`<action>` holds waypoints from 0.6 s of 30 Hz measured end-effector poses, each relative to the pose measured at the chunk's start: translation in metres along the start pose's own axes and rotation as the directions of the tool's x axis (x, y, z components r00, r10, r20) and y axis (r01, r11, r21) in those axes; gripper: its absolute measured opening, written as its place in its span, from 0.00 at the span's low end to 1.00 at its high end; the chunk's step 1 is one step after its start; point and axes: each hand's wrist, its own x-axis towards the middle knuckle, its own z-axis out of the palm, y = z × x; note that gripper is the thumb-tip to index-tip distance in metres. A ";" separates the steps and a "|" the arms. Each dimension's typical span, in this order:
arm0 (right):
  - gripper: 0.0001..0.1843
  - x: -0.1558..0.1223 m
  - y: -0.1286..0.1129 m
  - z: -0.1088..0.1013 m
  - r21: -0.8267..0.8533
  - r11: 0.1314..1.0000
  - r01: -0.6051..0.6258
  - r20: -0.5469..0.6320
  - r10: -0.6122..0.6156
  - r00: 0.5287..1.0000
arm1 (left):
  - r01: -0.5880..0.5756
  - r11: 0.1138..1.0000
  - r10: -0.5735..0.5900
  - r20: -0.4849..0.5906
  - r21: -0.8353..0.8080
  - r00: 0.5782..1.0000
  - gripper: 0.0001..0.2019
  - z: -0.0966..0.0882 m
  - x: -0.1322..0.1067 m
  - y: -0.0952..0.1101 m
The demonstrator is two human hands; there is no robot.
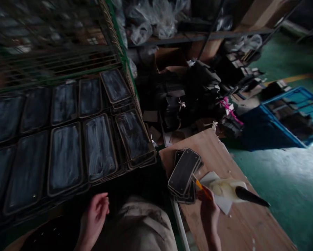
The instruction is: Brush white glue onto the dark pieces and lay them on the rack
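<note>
My right hand (209, 206) grips a small brush (203, 188) with an orange-yellow handle over the wooden board. Its tip meets the edge of the top black panel (185, 170) in a small stack with pale edges and rounded corners. Just right of that hand lies a whitish container (228, 190), with a black tapered piece (251, 196) jutting from it and a white sheet beneath. My left hand (96, 209) hovers near my lap, fingers curled in, and nothing shows in it. Rows of similar panels (100, 146), streaked with a whitish film, lie to the left.
A green wire rack (119, 42) rises behind the rows of panels. Black bundles (173, 104) and open cardboard boxes (169, 57) stand under a shelf of plastic bags (158, 17). A blue crate (266, 122) sits on the green floor beyond the wooden board (240, 226).
</note>
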 end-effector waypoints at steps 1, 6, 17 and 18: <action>0.22 0.004 0.012 0.005 0.008 1.000 -0.025 0.038 0.025 0.999 | 0.054 0.998 -0.048 0.209 -0.026 0.977 0.19 0.024 -0.010 -0.009; 0.18 0.050 0.049 0.027 -0.108 0.993 0.043 0.113 -0.031 0.993 | 0.292 0.956 -0.232 0.623 0.005 0.747 0.20 0.183 -0.021 -0.030; 0.17 0.122 0.103 0.064 -0.343 0.906 0.248 0.159 -0.204 0.966 | 0.132 0.950 -0.281 0.588 0.283 0.759 0.08 0.339 0.014 -0.044; 0.17 0.119 0.107 0.065 -0.341 0.908 0.243 0.179 -0.192 0.965 | 0.142 0.952 -0.282 0.592 0.272 0.755 0.09 0.340 0.013 -0.047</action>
